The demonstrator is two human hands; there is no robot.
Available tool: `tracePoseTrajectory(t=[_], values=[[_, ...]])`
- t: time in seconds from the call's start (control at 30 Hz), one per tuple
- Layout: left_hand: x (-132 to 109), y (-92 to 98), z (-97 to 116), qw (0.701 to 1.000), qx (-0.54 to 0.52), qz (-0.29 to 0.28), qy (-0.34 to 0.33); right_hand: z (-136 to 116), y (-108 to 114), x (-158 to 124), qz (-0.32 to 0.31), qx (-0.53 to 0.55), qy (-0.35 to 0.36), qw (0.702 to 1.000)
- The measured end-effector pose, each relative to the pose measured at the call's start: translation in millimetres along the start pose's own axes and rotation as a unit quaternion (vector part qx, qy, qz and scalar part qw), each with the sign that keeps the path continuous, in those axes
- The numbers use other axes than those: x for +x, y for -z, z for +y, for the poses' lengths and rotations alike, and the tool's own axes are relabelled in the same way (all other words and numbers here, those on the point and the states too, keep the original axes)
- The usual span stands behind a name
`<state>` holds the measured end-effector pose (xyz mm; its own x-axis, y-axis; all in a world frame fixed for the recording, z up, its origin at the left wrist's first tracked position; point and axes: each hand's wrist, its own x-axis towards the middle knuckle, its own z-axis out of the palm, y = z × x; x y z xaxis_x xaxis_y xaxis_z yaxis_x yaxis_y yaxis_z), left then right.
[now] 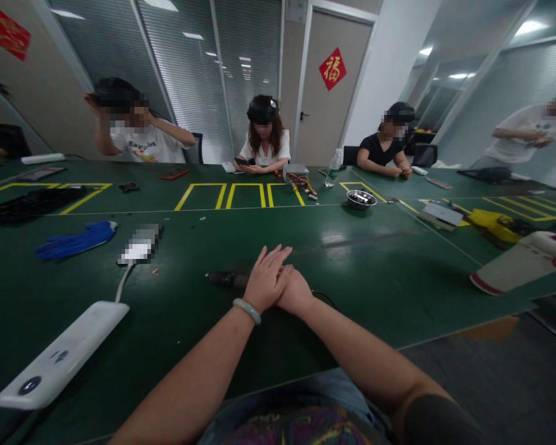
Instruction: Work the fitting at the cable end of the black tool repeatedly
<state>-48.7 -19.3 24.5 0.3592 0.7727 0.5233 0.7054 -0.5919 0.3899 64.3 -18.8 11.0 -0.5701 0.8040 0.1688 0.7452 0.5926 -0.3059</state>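
The left hand lies flat and open on top of the right hand. I cannot tell if the right hand is open or closed. A dark tool pokes out from under them on the green bench. A blue glove lies far off to the left.

Single head-worn view: looks forward and down across the green table toward the door opposite; the left hand and right hand lie close below the lens, centre frame.
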Motion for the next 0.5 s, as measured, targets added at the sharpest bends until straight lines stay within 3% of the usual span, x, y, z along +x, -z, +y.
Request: tracePoseTrajectory(t=[0.13, 0.27, 0.37, 0.5], values=[[-0.3, -3.4, -3.9, 1.000, -0.016, 0.001, 0.008, 12.7, 19.2, -10.1, 0.034, 0.009, -0.026, 0.999], [-0.2, -1.4, -3.6, 0.998, -0.041, -0.036, -0.020, 37.9, 54.2, -56.3, 0.058, 0.063, -0.115, 0.990], [1.0, 0.6, -2.5, 0.993, -0.048, -0.091, -0.056, 54.0, 73.8, -97.9, 0.017, 0.080, -0.181, 0.980], [2.1, -0.1, -0.9, 0.979, -0.035, -0.172, -0.109, 57.3, 78.4, -134.1, -0.042, 0.045, -0.176, 0.982]])
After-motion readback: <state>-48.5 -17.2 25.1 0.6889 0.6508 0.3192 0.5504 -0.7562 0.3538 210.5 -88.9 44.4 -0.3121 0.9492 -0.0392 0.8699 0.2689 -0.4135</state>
